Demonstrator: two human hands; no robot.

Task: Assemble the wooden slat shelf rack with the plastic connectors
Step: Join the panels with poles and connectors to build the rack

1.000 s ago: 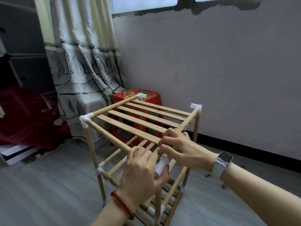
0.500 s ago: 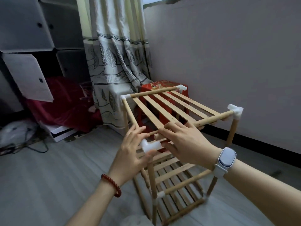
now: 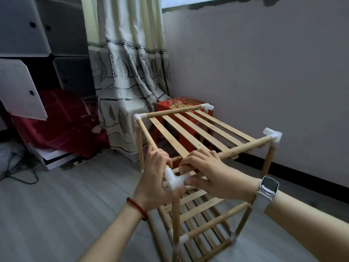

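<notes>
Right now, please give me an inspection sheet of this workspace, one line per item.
Surface: grey floor.
Job's things: wooden rack upright; near corner connector being fitted.
Clutter: red stool behind the rack; red cloth at left.
Hands: left hand grips the side rod at the connector; right hand grips the front rod.
Cables: black cable on the floor, far left.
Surroundings: curtain, wall.
</notes>
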